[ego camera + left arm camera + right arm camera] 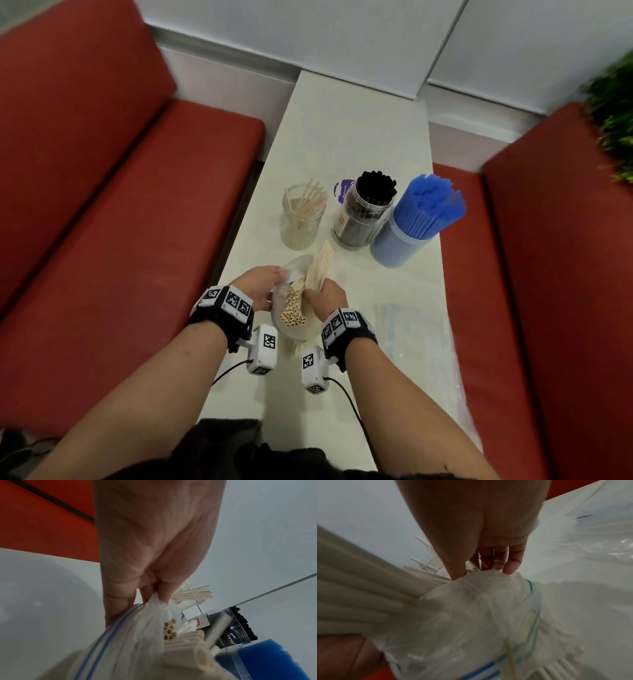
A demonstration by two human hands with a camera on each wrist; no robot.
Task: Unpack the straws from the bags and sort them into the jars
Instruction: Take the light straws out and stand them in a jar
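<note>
Cream paper straws (297,306) sit bunched in a clear zip bag (295,268), lifted just over the near middle of the white table (349,137). Left hand (261,287) pinches the bag's gathered plastic, fingers curled. Right hand (325,295) wraps a fan of straws poking toward the jars. Beyond: glass jar (301,219) with a few cream straws, black-straw jar (363,212), blue-straw jar (411,226) near the right edge. Flat empty bag (418,346) at right. Open tabletop beyond the jars; red benches (102,205) flank both sides.
</note>
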